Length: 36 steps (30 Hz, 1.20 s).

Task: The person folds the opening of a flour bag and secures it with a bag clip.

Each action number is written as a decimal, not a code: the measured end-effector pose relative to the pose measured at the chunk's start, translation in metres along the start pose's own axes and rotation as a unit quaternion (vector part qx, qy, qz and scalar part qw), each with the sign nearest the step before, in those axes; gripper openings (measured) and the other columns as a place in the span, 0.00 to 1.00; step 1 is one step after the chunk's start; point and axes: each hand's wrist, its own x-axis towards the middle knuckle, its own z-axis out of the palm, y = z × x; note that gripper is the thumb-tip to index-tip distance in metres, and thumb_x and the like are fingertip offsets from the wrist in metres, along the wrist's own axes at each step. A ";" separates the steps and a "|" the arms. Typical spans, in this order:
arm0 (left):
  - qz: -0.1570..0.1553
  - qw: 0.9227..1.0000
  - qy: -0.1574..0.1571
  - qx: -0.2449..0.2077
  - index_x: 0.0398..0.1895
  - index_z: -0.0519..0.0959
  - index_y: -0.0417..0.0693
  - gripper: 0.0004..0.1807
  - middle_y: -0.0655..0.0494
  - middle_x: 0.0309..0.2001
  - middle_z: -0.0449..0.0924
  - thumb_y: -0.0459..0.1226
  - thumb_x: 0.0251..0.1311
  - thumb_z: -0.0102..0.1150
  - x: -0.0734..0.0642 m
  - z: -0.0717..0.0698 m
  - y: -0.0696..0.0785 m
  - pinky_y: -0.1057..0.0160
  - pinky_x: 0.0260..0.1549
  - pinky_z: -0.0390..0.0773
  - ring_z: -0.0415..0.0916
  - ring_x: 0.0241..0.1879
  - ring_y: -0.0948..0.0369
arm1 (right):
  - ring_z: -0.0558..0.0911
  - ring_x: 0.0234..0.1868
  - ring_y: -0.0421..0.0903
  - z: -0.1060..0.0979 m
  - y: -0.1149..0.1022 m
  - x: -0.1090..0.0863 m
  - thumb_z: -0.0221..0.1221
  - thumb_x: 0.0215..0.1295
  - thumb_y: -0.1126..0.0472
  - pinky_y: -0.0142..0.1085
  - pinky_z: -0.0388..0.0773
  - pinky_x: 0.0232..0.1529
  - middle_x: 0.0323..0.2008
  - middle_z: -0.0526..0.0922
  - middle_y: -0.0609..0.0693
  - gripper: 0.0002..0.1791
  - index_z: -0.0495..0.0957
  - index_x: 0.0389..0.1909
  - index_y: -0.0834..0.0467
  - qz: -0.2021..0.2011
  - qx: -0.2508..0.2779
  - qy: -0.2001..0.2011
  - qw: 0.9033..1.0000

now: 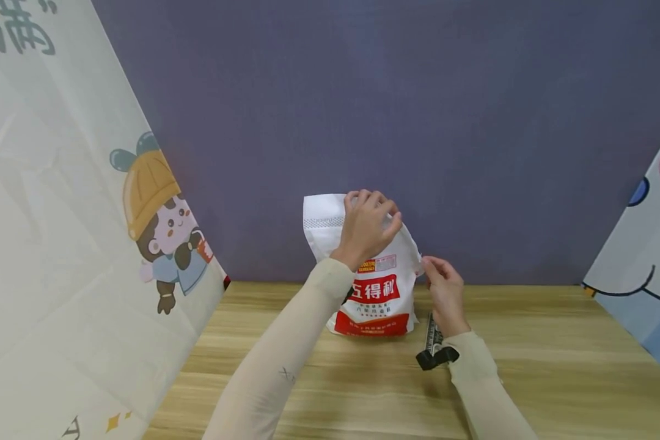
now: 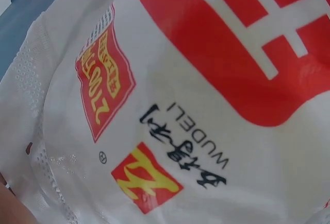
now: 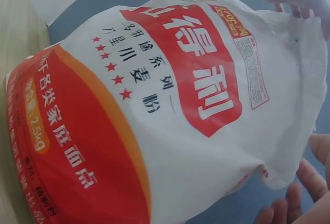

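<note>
A white and red bag of wheat flour (image 1: 371, 324) stands upright on the wooden table against the dark backdrop. Its printed front also fills much of the right wrist view, where the flour bag (image 3: 113, 147) appears tilted and reads 2.5kg. My left hand (image 1: 365, 229) grips the bag's top, fingers curled over the upper edge; the white top corner sticks out to its left. At the bag's upper right edge, my right hand (image 1: 445, 290) pinches the side with thumb and forefinger. Up close, the left wrist view shows the bag's printed face (image 2: 258, 167) and dotted seam.
The wooden table (image 1: 528, 366) extends to both sides and toward me. Behind it rises a dark purple-grey panel (image 1: 473, 122). White cartoon-printed sheets (image 1: 60, 244) flank the left and right. A black strap device (image 1: 437, 357) is on the right wrist.
</note>
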 end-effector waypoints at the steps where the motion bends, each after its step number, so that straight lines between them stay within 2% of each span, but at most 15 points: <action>1: 0.001 1.000 0.001 0.002 0.38 0.86 0.59 0.14 0.60 0.45 0.84 0.49 0.70 0.51 0.000 0.000 0.000 0.48 0.66 0.63 0.75 0.52 0.58 | 0.75 0.41 0.37 0.001 -0.001 0.000 0.62 0.72 0.49 0.26 0.73 0.41 0.38 0.79 0.36 0.16 0.81 0.52 0.54 -0.008 -0.005 0.002 1.000; 3: 0.002 1.000 0.001 0.003 0.38 0.86 0.59 0.13 0.60 0.45 0.84 0.48 0.70 0.52 0.000 0.000 -0.001 0.48 0.66 0.63 0.75 0.52 0.58 | 0.74 0.44 0.37 0.002 -0.003 0.001 0.62 0.72 0.50 0.27 0.72 0.46 0.39 0.79 0.36 0.17 0.81 0.52 0.56 -0.022 -0.007 0.005 1.000; 8: 0.005 1.000 0.005 0.005 0.37 0.85 0.59 0.10 0.61 0.43 0.84 0.45 0.67 0.54 0.001 -0.003 -0.002 0.48 0.66 0.62 0.75 0.51 0.59 | 0.74 0.46 0.37 0.004 -0.013 0.007 0.61 0.73 0.49 0.33 0.70 0.52 0.38 0.79 0.35 0.18 0.81 0.53 0.58 -0.047 -0.032 0.010 0.998; 13: 0.009 1.000 0.015 0.016 0.37 0.85 0.59 0.08 0.61 0.42 0.84 0.44 0.64 0.57 0.003 -0.005 -0.003 0.49 0.66 0.63 0.76 0.50 0.59 | 0.75 0.54 0.37 0.009 -0.033 0.015 0.57 0.75 0.45 0.37 0.68 0.61 0.48 0.82 0.39 0.23 0.81 0.58 0.57 -0.054 -0.065 -0.034 0.996; 20: 0.006 1.000 -0.001 0.021 0.40 0.85 0.59 0.06 0.61 0.44 0.84 0.46 0.64 0.63 0.002 -0.007 -0.007 0.47 0.66 0.62 0.75 0.52 0.58 | 0.78 0.50 0.43 0.018 -0.054 0.022 0.57 0.73 0.38 0.39 0.81 0.47 0.51 0.81 0.43 0.29 0.78 0.62 0.55 -0.074 -0.136 -0.129 0.980; 24: 0.004 1.000 -0.011 0.024 0.43 0.86 0.61 0.08 0.61 0.46 0.84 0.48 0.64 0.65 0.000 -0.009 -0.010 0.46 0.66 0.62 0.74 0.53 0.58 | 0.78 0.51 0.44 0.024 -0.059 0.025 0.58 0.70 0.36 0.38 0.80 0.48 0.53 0.80 0.46 0.31 0.78 0.62 0.53 -0.088 -0.161 -0.159 0.970; 27: -0.001 0.999 -0.030 0.031 0.46 0.86 0.62 0.10 0.61 0.48 0.83 0.49 0.64 0.64 0.000 -0.011 -0.012 0.45 0.67 0.61 0.73 0.55 0.58 | 0.79 0.49 0.44 0.027 -0.061 0.027 0.59 0.70 0.36 0.38 0.80 0.47 0.53 0.80 0.48 0.31 0.78 0.62 0.55 -0.088 -0.169 -0.167 0.967; 32: -0.016 0.996 -0.071 0.055 0.51 0.85 0.64 0.14 0.61 0.52 0.81 0.52 0.66 0.61 0.000 -0.014 -0.014 0.45 0.68 0.58 0.71 0.57 0.58 | 0.79 0.43 0.43 0.029 -0.061 0.028 0.59 0.72 0.41 0.36 0.81 0.40 0.46 0.80 0.48 0.28 0.79 0.59 0.59 -0.090 -0.177 -0.167 0.966; 36: -0.024 0.994 -0.087 0.062 0.54 0.84 0.65 0.16 0.60 0.54 0.81 0.53 0.66 0.62 -0.001 -0.016 -0.014 0.45 0.68 0.57 0.70 0.58 0.58 | 0.78 0.42 0.43 0.029 -0.060 0.029 0.59 0.73 0.43 0.35 0.80 0.39 0.44 0.79 0.48 0.26 0.79 0.57 0.60 -0.088 -0.185 -0.164 0.965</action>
